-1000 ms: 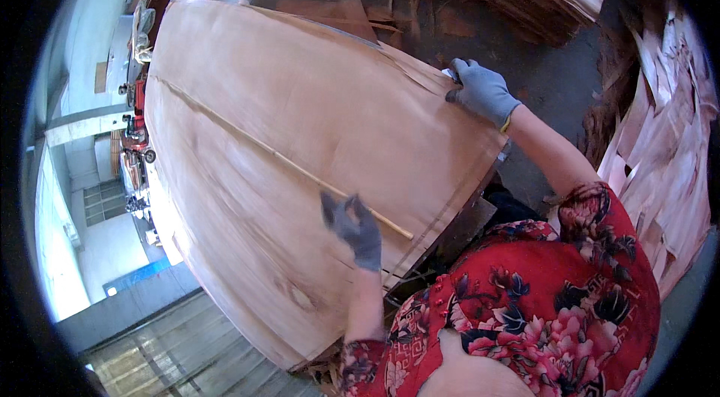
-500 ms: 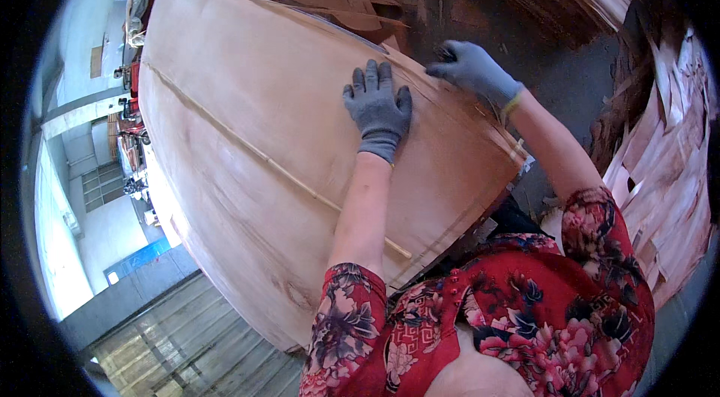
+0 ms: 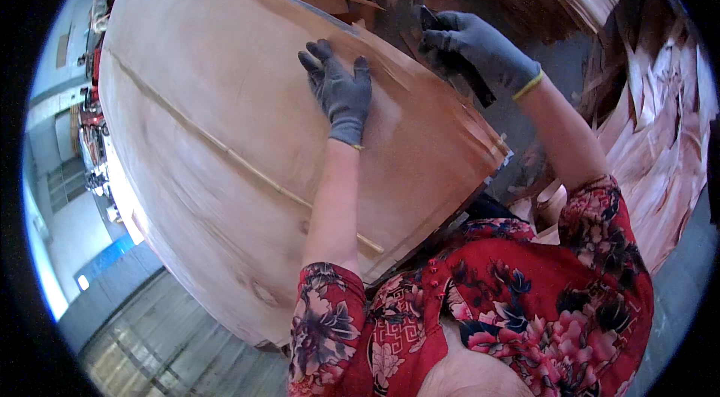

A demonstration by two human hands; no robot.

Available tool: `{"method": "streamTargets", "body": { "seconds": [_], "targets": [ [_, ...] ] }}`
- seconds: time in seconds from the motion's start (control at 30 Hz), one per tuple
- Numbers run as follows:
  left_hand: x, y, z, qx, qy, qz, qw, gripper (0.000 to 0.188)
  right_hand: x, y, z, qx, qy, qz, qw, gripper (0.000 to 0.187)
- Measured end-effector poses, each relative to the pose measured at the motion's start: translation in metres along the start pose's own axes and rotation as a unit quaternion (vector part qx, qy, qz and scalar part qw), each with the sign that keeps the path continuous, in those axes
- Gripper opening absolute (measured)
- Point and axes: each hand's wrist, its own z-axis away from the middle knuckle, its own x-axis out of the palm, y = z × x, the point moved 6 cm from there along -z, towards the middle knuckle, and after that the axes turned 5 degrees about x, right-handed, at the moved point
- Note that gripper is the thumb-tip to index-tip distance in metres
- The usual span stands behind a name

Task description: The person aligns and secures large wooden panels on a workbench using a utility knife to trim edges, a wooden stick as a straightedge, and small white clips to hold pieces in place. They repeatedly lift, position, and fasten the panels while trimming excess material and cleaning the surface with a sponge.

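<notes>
Sheet [image 3: 225, 82] looked smooth matt wood; stick [image 3: 259, 172] was smooth wood; gloves [image 3: 346, 100] were matt knit cloth; shirt [image 3: 540, 299] was smooth cloth; wood scraps [image 3: 660, 142] looked rough, ragged.

stick [image 3: 255, 172] on wood sheet [image 3: 247, 82] | left hand [image 3: 345, 93] right of stick (over the sheet) | veneer strips [image 3: 660, 142] far right
</notes>
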Motion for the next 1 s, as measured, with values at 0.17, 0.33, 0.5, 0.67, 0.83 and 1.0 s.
{"method": "streamTargets", "body": {
  "seconds": [0.17,0.33,0.5,0.67,0.83,1.0],
  "targets": [
    [-0.004,-0.007,-0.022,-0.080,0.028,0.043,0.995,0.091,0.024,-0.011,-0.002,-0.021,-0.020,0.131,0.991,0.026],
    [-0.004,0.001,-0.024,-0.071,-0.009,-0.067,0.995,0.091,0.043,-0.019,-0.024,-0.016,0.013,0.373,0.928,0.020],
    [-0.006,0.006,-0.027,-0.074,0.009,-0.050,0.996,0.090,0.048,-0.005,-0.060,-0.132,0.049,0.544,0.827,0.020],
    [-0.008,0.005,-0.025,-0.080,0.021,-0.048,0.995,0.087,0.057,0.001,-0.067,-0.135,0.039,0.575,0.806,0.019],
    [-0.010,0.008,-0.026,-0.078,0.028,-0.045,0.996,0.086,0.061,-0.002,-0.069,-0.151,0.057,0.598,0.785,0.020],
    [-0.013,0.008,-0.025,-0.090,0.034,-0.042,0.994,0.087,0.073,-0.019,-0.058,-0.115,0.017,0.637,0.762,0.022]
  ]
}}
